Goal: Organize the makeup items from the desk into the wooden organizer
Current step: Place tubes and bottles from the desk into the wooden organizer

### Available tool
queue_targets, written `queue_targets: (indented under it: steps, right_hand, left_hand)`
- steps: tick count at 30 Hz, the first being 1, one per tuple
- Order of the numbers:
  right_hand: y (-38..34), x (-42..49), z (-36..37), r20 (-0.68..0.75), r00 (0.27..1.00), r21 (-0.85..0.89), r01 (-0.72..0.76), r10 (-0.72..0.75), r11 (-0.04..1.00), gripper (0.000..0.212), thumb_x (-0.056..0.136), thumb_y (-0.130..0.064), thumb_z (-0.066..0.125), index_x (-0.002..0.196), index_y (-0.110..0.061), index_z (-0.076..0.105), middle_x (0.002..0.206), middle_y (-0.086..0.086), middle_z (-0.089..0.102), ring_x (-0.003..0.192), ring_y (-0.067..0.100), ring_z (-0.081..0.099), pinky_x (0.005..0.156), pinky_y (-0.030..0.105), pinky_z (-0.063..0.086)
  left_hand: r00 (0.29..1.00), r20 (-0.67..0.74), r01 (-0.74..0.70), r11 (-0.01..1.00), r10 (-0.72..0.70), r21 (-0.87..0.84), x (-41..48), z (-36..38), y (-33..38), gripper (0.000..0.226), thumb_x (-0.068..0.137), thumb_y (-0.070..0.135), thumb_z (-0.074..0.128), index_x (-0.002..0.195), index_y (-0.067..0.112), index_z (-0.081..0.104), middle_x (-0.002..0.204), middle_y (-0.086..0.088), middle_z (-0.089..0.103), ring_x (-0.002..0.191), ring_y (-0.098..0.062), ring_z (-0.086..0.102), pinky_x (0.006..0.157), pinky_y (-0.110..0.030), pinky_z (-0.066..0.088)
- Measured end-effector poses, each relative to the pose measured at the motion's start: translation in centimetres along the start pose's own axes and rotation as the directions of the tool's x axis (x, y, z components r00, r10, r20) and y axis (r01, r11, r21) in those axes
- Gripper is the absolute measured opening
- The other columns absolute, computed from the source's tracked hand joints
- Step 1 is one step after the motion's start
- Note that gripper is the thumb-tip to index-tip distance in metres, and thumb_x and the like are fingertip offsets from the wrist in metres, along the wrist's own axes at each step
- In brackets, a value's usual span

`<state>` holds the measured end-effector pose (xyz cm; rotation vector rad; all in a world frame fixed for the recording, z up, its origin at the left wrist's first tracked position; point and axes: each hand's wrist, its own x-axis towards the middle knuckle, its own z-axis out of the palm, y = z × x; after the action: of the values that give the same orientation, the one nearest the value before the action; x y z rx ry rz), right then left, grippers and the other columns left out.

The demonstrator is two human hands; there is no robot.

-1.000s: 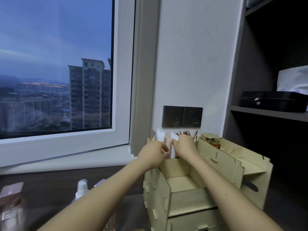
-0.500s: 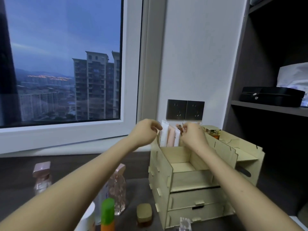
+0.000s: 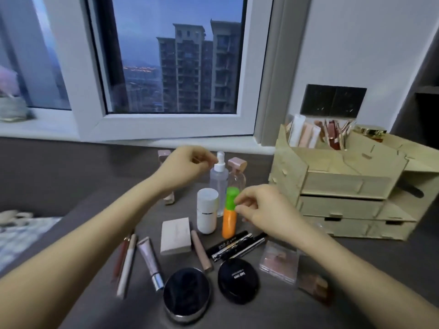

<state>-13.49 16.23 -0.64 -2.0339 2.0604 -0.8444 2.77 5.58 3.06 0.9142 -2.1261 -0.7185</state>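
Right hand [image 3: 263, 210] back from organizer [image 3: 332, 184], now beside orange bottle [image 3: 229, 223]

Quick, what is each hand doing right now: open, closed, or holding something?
Left hand: fingers loosely curled, holding nothing, near the pump bottle.
Right hand: fingertips at the green cap of the orange bottle; grip cannot be told.
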Motion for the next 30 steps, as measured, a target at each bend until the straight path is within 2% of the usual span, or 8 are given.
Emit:
queue_targets:
  steps: [3,6,9,13,17,23,26,30]
  right_hand:
    - [-1.0,-0.7,4.1,0.126,0.992,-0.094,0.030,-0.018,0.995,0.015,0.083,-0.026,0.063,0.093,-0.019,0.071,0.089,-0.001,0.071,0.090,0.019,0.065,0.077,0.026,0.049]
    - [-1.8,-0.8,7.8,0.185,0.983,-0.242,0.041,0.004,0.969,0.024,0.088,-0.030,0.055,0.099,-0.013,0.068,0.103,0.007,0.069,0.100,0.029,0.061,0.084,0.033,0.050]
    - [-2.3,-0.6,10.0,0.141,0.988,-0.308,-0.013,0.059,0.951,0.033,0.093,-0.034,0.045,0.104,-0.009,0.064,0.109,0.011,0.066,0.104,0.031,0.059,0.082,0.036,0.048]
    - [-2.5,-0.2,10.5,-0.086,0.995,-0.271,-0.078,0.057,0.960,0.024,0.092,-0.031,0.046,0.104,-0.011,0.051,0.107,0.009,0.061,0.100,0.031,0.059,0.066,0.032,0.036]
    - [-1.6,0.7,10.0,-0.186,0.980,-0.156,-0.094,0.064,0.983,0.023,0.093,-0.019,0.047,0.115,-0.013,0.049,0.113,0.007,0.060,0.104,0.032,0.058,0.078,0.037,0.046]
    - [-0.9,0.3,11.2,-0.060,0.992,-0.130,-0.116,0.109,0.985,0.023,0.090,-0.021,0.052,0.112,-0.015,0.056,0.107,0.008,0.066,0.104,0.035,0.059,0.080,0.037,0.047]
    - [-0.9,0.0,12.1,0.051,0.991,-0.228,-0.107,0.122,0.968,0.030,0.089,-0.037,0.054,0.105,-0.013,0.060,0.102,0.007,0.068,0.100,0.031,0.060,0.078,0.035,0.047]
    - [-1.2,0.4,12.9,0.108,0.986,-0.228,-0.100,0.127,0.969,0.037,0.083,-0.042,0.062,0.107,-0.013,0.061,0.101,0.004,0.068,0.100,0.026,0.061,0.073,0.030,0.044]
  left_hand:
    - [0.996,0.016,0.080,0.973,-0.085,0.218,-2.7,-0.3,-3.6,0.022,0.084,0.009,0.056,0.098,0.016,0.071,0.092,0.004,0.069,0.081,-0.009,0.060,0.071,-0.016,0.044]
    - [0.969,0.084,0.178,0.891,-0.233,0.418,-4.3,0.4,-7.2,0.024,0.084,0.017,0.058,0.104,0.015,0.069,0.106,-0.003,0.071,0.096,-0.018,0.063,0.077,-0.019,0.041]
    - [0.925,0.080,0.281,0.810,-0.372,0.514,-4.9,1.7,-9.7,0.034,0.085,0.032,0.059,0.114,0.014,0.063,0.117,-0.007,0.065,0.109,-0.024,0.059,0.087,-0.027,0.044]
    - [0.911,0.010,0.370,0.826,-0.413,0.426,-4.5,3.0,-11.0,0.046,0.084,0.039,0.060,0.122,0.013,0.057,0.125,-0.008,0.059,0.114,-0.023,0.055,0.093,-0.029,0.043]
    - [0.931,0.033,0.345,0.907,-0.363,0.243,-3.4,3.4,-10.5,0.052,0.077,0.032,0.071,0.123,0.015,0.056,0.124,-0.003,0.059,0.111,-0.018,0.057,0.089,-0.026,0.042]
    - [0.945,0.209,0.281,0.951,-0.250,-0.132,-2.7,4.7,-9.3,0.059,0.070,0.026,0.079,0.123,0.019,0.053,0.116,0.006,0.060,0.110,-0.014,0.056,0.097,-0.033,0.046]
    - [0.949,0.189,0.272,0.957,-0.251,-0.098,-2.1,5.6,-9.4,0.065,0.072,0.028,0.077,0.129,0.015,0.048,0.123,0.001,0.059,0.109,-0.017,0.056,0.097,-0.037,0.048]
    - [0.961,0.168,0.230,0.972,-0.221,-0.036,-1.7,6.5,-9.9,0.063,0.071,0.030,0.078,0.126,0.015,0.050,0.120,0.000,0.061,0.103,-0.015,0.057,0.090,-0.032,0.049]
